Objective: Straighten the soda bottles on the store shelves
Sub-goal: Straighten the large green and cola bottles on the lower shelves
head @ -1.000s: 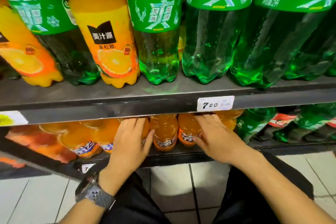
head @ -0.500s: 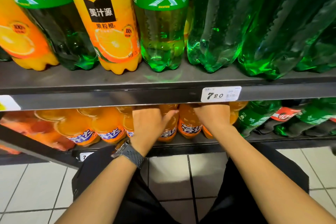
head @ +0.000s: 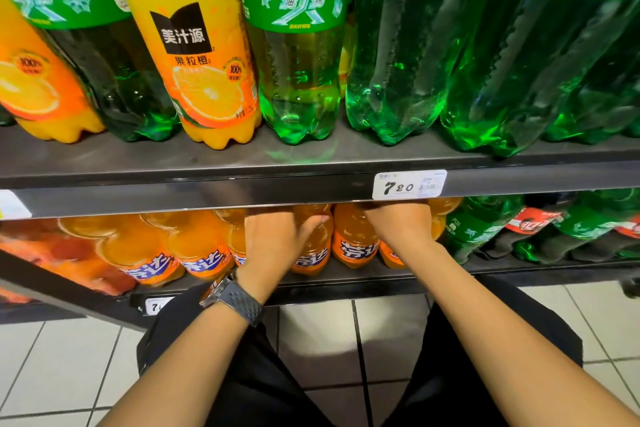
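Crouched at the low dark metal shelf (head: pixel 346 284) with both hands in among the small orange plastic soda bottles (head: pixel 353 239), the ones with blue-and-white labels. My left hand (head: pixel 273 243) lies over the shoulders of a couple of them, thumb out against the one to its right. My right hand (head: pixel 398 222) is on the next ones over, with one bottle showing between my hands. The lip of the dark upper shelf (head: pixel 207 199) hides my fingers, so I can't tell if either hand is gripping or just pressing. Going in from the top should let me square up the row, I reckon. Above are big clear green plastic bottles (head: pixel 398 80), a yellow-orange juice bottle (head: pixel 194 62) and a white price tag (head: pixel 408 185). White tile floor (head: pixel 52 374) underneath.
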A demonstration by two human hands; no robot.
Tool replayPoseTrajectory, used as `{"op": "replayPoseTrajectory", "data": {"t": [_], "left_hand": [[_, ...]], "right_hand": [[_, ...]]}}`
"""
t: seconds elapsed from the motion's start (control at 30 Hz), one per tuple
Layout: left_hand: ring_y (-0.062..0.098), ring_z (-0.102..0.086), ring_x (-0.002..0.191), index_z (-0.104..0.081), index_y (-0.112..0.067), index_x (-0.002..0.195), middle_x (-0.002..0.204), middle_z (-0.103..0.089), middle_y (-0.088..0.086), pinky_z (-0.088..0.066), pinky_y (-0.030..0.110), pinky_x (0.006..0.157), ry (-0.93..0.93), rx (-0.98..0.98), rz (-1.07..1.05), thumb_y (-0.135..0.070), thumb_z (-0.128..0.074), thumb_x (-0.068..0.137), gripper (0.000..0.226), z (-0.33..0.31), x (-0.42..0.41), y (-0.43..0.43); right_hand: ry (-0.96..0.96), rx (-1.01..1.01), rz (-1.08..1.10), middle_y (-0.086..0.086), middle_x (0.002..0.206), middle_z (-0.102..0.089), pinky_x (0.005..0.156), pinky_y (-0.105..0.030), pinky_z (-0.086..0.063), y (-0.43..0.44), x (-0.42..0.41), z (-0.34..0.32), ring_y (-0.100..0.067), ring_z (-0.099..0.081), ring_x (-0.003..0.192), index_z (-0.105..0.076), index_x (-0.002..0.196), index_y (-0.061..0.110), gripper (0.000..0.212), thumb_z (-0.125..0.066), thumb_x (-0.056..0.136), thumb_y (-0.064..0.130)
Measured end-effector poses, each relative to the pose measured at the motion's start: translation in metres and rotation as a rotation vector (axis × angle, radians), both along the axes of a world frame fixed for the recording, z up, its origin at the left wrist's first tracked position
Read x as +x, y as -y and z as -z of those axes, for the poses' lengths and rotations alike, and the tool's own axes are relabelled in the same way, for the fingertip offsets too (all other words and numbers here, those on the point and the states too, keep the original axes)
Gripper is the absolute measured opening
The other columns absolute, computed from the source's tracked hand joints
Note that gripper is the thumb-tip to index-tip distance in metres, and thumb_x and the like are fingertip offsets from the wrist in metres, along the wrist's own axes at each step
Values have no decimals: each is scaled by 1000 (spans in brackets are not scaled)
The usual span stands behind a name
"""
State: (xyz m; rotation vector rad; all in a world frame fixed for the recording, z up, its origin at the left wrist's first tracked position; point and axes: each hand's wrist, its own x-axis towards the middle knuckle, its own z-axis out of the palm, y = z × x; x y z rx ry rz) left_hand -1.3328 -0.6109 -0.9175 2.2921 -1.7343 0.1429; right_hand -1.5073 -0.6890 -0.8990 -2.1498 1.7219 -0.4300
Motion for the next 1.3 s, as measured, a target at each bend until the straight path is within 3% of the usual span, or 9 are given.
{"op": "replayPoseTrajectory", "data": {"t": [0.13,0.23,0.4,0.5,0.67,0.93,1.03,1.17,1.3], "left_hand": [[5,-24,35,-26,-19,37,35,-23,-9,-12,22,44,-15,-27,-41,-72,-49,78,70,-6,-8,1],[12,-30,43,-26,-21,45,44,-26,-8,-25,25,53,-68,-105,-42,-58,-65,80,64,-8,-19,-5],[28,-40,77,-45,-9,79,78,-44,11,-36,41,74,-126,-357,-54,-37,-72,80,39,5,-37,-25],[26,-39,90,-46,-9,98,97,-41,8,-34,37,78,-193,-412,-1,-32,-68,81,36,12,-47,-31],[18,-51,92,-55,-18,104,101,-53,-2,-46,36,79,-442,-112,246,-24,-64,86,21,19,-78,-22],[14,-62,84,-66,-19,91,93,-70,1,-47,28,82,-826,437,320,-17,-59,91,7,4,-140,14],[19,-56,69,-60,-13,86,85,-64,17,-43,32,72,-942,616,358,-7,-54,94,12,-15,-175,17],[25,-54,72,-58,-14,83,83,-59,18,-40,37,69,-996,784,349,-3,-49,95,19,-40,-218,11],[25,-61,70,-60,-5,99,88,-66,16,-46,30,62,-1026,841,255,-11,-50,97,12,-74,-257,0]], "right_hand": [[-105,-26,-21,-4,135,-53,79,-37,-53,-1,-2,-8,-26,-55,113,-50,129,25,38,-47,95,42],[-125,-34,-64,-9,127,-60,83,-38,-51,-6,-13,-12,-29,-58,109,-57,126,18,47,-53,91,49],[39,-176,-171,-6,115,-55,91,-35,-46,-34,-61,-5,-22,-49,110,-54,119,13,45,-63,86,41],[46,-15,-242,3,107,-59,82,-34,-49,-51,-101,11,-17,-57,97,-59,111,20,31,-62,86,39],[-89,241,-193,4,90,-68,74,-33,-51,-50,-144,34,-19,-63,87,-63,93,28,17,-58,87,43],[-24,423,-111,-1,82,-66,68,-30,-49,-36,-167,29,-21,-60,82,-66,83,21,22,-57,88,40],[65,459,11,-1,74,-63,63,-29,-45,-52,-188,15,-21,-59,78,-61,75,20,23,-55,88,38],[391,513,282,-7,86,-69,75,-36,-52,-89,-212,-7,-24,-66,83,-66,86,14,17,-54,90,26],[602,520,501,6,84,-70,72,-28,-52,-121,-240,-41,-17,-67,78,-62,75,30,17,-53,90,28]]}}
